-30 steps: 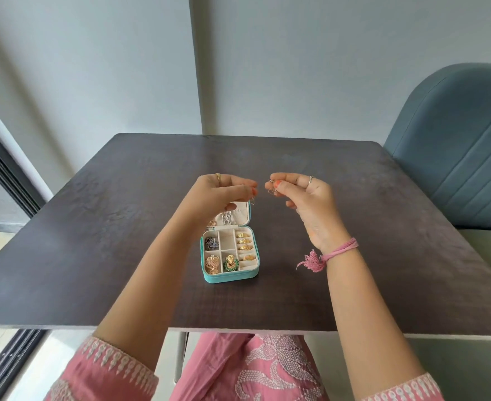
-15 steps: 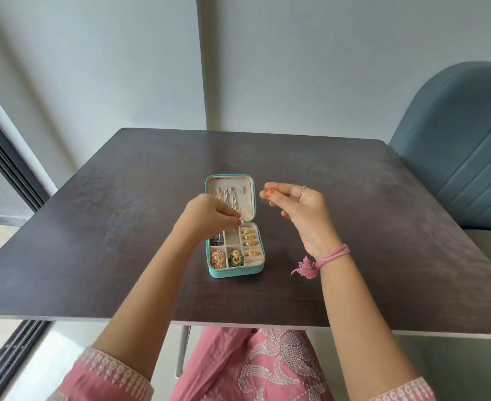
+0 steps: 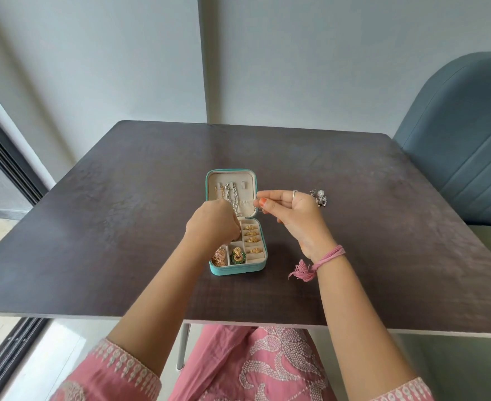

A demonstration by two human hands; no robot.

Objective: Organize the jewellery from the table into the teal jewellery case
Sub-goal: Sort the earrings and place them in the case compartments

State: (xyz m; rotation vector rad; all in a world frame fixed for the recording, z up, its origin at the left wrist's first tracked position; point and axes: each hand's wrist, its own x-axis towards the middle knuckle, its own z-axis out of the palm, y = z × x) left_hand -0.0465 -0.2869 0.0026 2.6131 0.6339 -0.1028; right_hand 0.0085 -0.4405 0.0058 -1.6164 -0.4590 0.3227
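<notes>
The teal jewellery case (image 3: 237,270) lies open in the middle of the dark table (image 3: 122,198), its lid (image 3: 232,176) leaning back with silver chains (image 3: 233,199) hanging inside. Gold rings (image 3: 251,233) fill the right slots, and gold and green earrings (image 3: 237,255) sit in the front compartments. My left hand (image 3: 213,225) is curled over the case's upper left compartments, and what its fingers hold is hidden. My right hand (image 3: 289,211) pinches a small silver piece (image 3: 260,208) beside the lid's right edge. A silver ornament (image 3: 319,197) lies on the table behind my right hand.
A blue-grey upholstered chair (image 3: 464,146) stands at the table's right. A dark window frame (image 3: 4,157) runs along the left, with grey walls behind. My pink embroidered clothing (image 3: 253,366) shows below the table's near edge.
My left hand has dropped from in front of the lid down onto the case's compartments. My right hand has lowered slightly, still pinching its small piece; the silver ornament behind it has come into sight.
</notes>
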